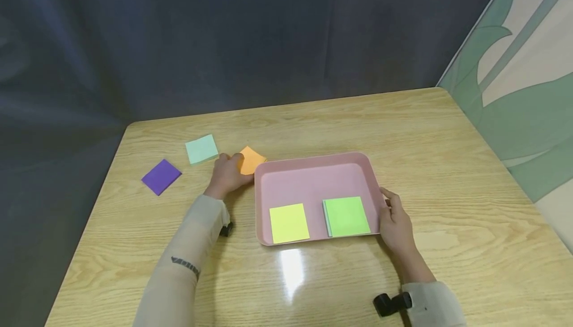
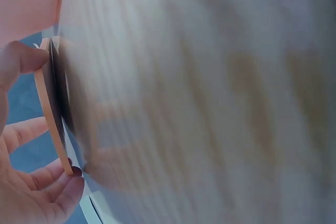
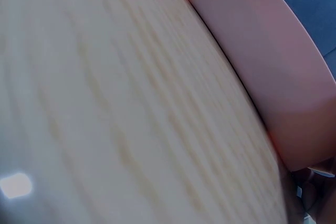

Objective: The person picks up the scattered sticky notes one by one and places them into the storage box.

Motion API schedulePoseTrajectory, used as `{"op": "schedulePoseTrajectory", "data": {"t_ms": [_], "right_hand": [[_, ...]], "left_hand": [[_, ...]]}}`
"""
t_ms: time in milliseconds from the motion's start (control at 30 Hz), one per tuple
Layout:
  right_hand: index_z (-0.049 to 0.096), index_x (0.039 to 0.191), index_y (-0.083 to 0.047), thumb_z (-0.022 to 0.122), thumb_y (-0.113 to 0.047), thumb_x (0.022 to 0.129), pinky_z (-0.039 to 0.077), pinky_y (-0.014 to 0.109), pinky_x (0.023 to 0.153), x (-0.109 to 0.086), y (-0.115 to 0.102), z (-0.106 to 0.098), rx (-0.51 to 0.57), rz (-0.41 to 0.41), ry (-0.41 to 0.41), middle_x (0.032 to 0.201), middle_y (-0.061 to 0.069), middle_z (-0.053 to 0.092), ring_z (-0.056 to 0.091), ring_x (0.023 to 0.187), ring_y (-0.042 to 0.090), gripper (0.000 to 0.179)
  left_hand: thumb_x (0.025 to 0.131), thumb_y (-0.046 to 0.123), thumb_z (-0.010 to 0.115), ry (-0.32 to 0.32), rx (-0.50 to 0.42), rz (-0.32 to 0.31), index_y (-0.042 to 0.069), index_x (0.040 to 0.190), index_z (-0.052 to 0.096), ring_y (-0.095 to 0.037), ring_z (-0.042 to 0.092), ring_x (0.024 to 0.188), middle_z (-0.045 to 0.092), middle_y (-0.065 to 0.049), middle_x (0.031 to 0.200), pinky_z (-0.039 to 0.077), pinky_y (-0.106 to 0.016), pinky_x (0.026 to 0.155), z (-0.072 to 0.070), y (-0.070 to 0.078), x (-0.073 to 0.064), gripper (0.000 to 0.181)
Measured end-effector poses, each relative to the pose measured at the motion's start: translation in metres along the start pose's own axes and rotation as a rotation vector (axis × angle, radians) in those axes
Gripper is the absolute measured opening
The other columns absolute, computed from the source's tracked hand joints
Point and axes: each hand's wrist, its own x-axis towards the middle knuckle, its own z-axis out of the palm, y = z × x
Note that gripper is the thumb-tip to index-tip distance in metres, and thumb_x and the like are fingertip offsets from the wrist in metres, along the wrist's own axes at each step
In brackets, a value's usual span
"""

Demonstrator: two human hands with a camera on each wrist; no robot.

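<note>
My left hand [image 1: 229, 173] pinches an orange sticky-note pad [image 1: 252, 160] just off the upper left corner of a pink tray [image 1: 291, 182]. In the left wrist view the pad [image 2: 50, 108] shows edge-on, tilted over the table, with the thumb at one end and fingers at the other. My right hand [image 1: 396, 225] holds the tray by its right side near the front corner; some of its fingers are hidden. Inside the tray lie a yellow sticky-note pad [image 1: 289, 223] at the front left and a green one [image 1: 346, 216] at the front right, a pale edge showing beside it.
Left of my left hand, a mint-green sticky-note pad [image 1: 202, 149] and a purple one [image 1: 161, 177] lie on the wooden table [image 1: 447, 167]. A dark curtain [image 1: 268, 33] hangs behind the table's far edge. To the right is a leaf-patterned surface [image 1: 532, 93].
</note>
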Motion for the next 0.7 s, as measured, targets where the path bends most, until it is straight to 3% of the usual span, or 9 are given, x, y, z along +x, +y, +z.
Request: {"op": "schedulePoseTrajectory", "data": {"t_ms": [233, 700], "right_hand": [[0.033, 0.129, -0.010, 0.023, -0.010, 0.091, 0.038, 0.036, 0.066, 0.000, 0.000, 0.000, -0.012, -0.015, 0.009, 0.102, 0.020, 0.047, 0.049, 0.082, 0.031, 0.039], [0.031, 0.131, -0.012, 0.022, -0.012, 0.092, 0.038, 0.039, 0.069, 0.001, -0.002, -0.001, 0.002, 0.017, -0.014, 0.107, 0.021, 0.045, 0.048, 0.088, 0.033, 0.040]], "left_hand": [[0.063, 0.029, 0.068, 0.027, -0.092, -0.078, 0.000, 0.115, 0.047, -0.032, 0.035, 0.090, 0.040, -0.019, 0.101, 0.035, -0.038, 0.071, -0.004, -0.004, -0.009, 0.064], [0.066, 0.035, 0.067, 0.119, -0.207, -0.117, 0.002, 0.120, 0.047, -0.030, 0.037, 0.095, 0.037, -0.020, 0.110, 0.034, -0.040, 0.078, -0.014, 0.008, -0.027, 0.066]]}}
